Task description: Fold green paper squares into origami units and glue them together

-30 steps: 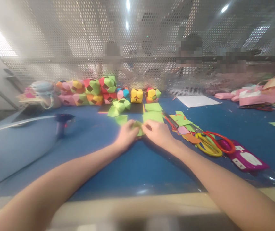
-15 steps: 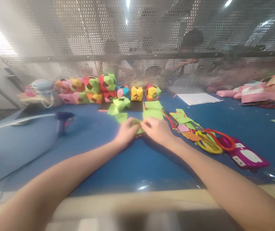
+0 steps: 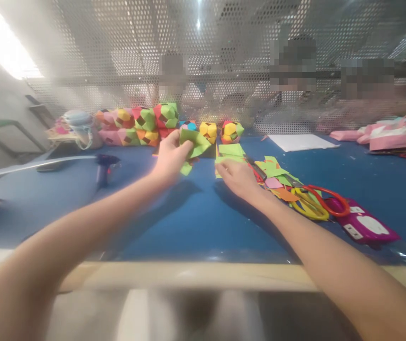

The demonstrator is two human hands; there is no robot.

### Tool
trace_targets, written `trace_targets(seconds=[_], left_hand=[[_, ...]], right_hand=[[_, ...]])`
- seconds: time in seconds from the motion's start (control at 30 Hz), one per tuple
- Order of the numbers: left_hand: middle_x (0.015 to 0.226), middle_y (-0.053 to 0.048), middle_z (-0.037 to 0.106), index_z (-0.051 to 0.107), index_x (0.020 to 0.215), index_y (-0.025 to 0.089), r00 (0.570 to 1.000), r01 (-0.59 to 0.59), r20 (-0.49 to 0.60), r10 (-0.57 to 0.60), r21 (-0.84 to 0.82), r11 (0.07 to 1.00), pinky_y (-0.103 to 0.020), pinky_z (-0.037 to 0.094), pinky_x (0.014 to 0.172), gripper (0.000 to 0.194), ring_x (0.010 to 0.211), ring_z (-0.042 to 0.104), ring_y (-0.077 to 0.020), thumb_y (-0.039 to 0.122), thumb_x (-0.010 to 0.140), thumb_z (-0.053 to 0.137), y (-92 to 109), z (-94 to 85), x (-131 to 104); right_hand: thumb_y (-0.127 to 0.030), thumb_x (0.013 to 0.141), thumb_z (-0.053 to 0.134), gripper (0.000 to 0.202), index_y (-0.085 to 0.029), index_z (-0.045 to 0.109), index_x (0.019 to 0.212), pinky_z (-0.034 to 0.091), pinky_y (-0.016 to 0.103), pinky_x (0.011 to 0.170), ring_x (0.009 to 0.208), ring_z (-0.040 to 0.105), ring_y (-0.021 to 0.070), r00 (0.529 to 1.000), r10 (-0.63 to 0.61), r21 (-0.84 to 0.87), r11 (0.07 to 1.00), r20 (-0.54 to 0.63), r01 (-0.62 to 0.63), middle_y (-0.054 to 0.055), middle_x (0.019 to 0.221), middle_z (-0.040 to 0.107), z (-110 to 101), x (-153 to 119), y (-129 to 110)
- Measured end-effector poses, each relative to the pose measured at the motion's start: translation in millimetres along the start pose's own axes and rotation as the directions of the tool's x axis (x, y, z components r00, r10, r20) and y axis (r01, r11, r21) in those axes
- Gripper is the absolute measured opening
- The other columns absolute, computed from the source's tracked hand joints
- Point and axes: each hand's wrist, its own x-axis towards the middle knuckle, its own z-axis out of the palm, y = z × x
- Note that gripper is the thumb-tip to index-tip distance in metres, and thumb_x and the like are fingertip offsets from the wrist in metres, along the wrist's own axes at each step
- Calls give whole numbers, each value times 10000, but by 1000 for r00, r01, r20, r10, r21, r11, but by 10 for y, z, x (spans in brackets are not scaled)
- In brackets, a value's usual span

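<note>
My left hand (image 3: 172, 157) is raised a little over the table, its thumb and fingers pinching a folded piece of green paper (image 3: 198, 143). Lower and to the right, my right hand (image 3: 237, 179) has its fingers curled at the near edge of a pile of green paper sheets (image 3: 232, 150); whatever lies under its fingertips is hidden. A small green paper piece (image 3: 186, 169) shows below my left hand. Behind the hands stand a yellow paper ball (image 3: 207, 131) and a multicoloured paper ball (image 3: 230, 132).
Stacked paper balls (image 3: 145, 118) stand at the back left. A glue gun (image 3: 105, 166) is on the left. Right of my hands lie paper scraps (image 3: 276, 171), red-handled scissors (image 3: 330, 203), yellow-handled scissors (image 3: 307, 206) and a purple packet (image 3: 369, 225). People sit beyond the perforated screen (image 3: 217, 52).
My hands were together at the green paper and have parted. My left hand has lifted up and to the left with the folded piece; my right hand has stayed near the pile.
</note>
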Motion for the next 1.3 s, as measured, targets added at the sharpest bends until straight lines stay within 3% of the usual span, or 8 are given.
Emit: trace_targets(seconds=[0.17,0.33,0.47,0.67,0.8,1.03,1.2,1.3], left_hand=[[699,-4,577,582,797,143,997,-45,-54,48,54,998,-203,462,488,162,552,548,-95,136,650,515,52,-344,-128],[757,-26,615,605,816,142,980,134,-159,-118,94,987,-204,483,469,185,578,568,-107,174,642,550,-237,-742,-342],[755,-31,621,594,822,137,935,265,-249,-251,27,964,-195,474,435,190,527,563,-91,146,647,520,-474,-917,-415],[683,-29,616,589,806,125,923,344,-165,-348,-56,937,-194,449,390,167,463,562,-100,144,643,555,-600,-913,-404],[655,-24,617,586,801,126,925,364,-77,-372,-102,926,-182,434,375,155,456,572,-104,156,649,578,-571,-863,-457],[604,-8,591,581,811,128,916,386,-48,-398,-162,908,-183,433,384,152,445,563,-100,115,667,534,-515,-829,-525],[643,-26,614,595,784,126,914,391,-24,-405,-213,895,-183,425,386,151,468,567,-104,126,635,571,-549,-847,-516],[672,-32,625,608,745,120,916,383,-30,-401,-237,893,-169,434,409,140,520,572,-99,134,606,601,-579,-852,-512]], right_hand=[[-266,885,424,220,-199,630,847,353,255,623,753,583,166,993,-54,37,998,107,51,31,848,668,110,-55,3],[-257,873,449,223,-182,631,977,417,280,700,824,603,182,982,-150,62,988,118,143,71,968,664,232,-117,37],[-234,854,461,224,-177,628,993,439,287,703,812,611,178,982,-111,87,991,155,99,72,979,663,357,-155,30],[-215,814,503,182,-197,641,930,453,287,704,749,608,159,976,2,58,998,219,-15,44,918,679,478,27,-80],[-216,794,528,174,-186,634,928,450,295,773,836,611,172,977,26,42,998,213,-36,66,988,669,561,332,-129],[-241,742,578,244,-158,614,968,452,303,798,916,615,196,970,154,91,981,189,-173,100,1002,673,877,719,-202],[-219,722,573,88,-158,626,757,453,280,707,759,630,185,958,220,192,948,184,-255,68,777,694,939,762,-309],[-253,724,575,101,-164,592,679,446,251,601,598,609,156,947,262,289,907,186,-308,20,592,643,917,729,-415]])
